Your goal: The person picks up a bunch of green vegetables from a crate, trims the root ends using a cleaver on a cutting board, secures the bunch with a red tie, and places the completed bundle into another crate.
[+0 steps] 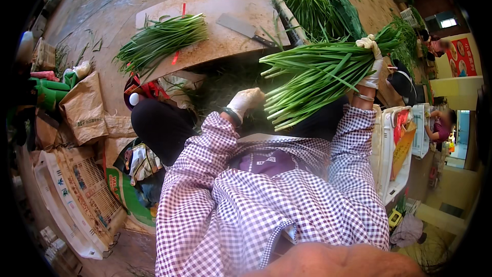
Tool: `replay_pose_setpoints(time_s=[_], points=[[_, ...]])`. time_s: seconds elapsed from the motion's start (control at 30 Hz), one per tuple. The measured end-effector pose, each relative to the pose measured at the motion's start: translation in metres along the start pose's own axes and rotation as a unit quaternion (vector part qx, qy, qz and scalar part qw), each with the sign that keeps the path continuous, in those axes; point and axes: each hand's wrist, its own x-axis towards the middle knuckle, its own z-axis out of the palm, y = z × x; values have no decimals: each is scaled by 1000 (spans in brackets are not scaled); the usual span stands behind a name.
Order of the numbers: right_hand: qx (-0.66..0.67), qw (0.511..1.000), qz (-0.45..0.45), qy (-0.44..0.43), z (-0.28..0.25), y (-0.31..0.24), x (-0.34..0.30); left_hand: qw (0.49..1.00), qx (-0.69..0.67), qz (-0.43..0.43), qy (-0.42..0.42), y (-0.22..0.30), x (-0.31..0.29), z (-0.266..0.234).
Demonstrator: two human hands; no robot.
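1. The checked smock [256, 200] is purple and white, its loose cloth puckered into folds.
2. At the smock's neck, a trim [270, 241] repeats the check in a darker, finer pattern.
3. Past the smock's far hem, a purple cloth panel [271, 163] carries a small pale marking.
4. The smock's left sleeve [189, 149] and right sleeve [353, 133] share its check; the left gathers at the cuff.
5. Beyond the smock's left cuff, the left hand [245, 103] wears a thin whitish glove, with a dark wristband [233, 116].
6. Beyond its right cuff, the right hand [370, 45] is gloved likewise, wrinkled, above a pale bangle [365, 97].
7. Past the smock, the trousers [159, 123] are plain black.
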Motion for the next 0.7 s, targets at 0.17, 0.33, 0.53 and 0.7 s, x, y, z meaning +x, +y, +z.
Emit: replay_pose_setpoints(time_s=[0.17, 0.33, 0.53, 0.7], points=[[-32, 999, 17, -2, -2, 13, 1, 989, -112, 94, -23, 19, -10, 56], [-30, 999, 31, -1, -1, 21, 3, 984, -154, 77, -43, 16, 6, 43], [-42, 999, 31, 13, 1, 24, -1, 991, -130, 28, 14, 27, -5, 62], [-58, 998, 22, 14, 8, 28, -1, 964, -235, 114, -46, 11, 9, 48]])
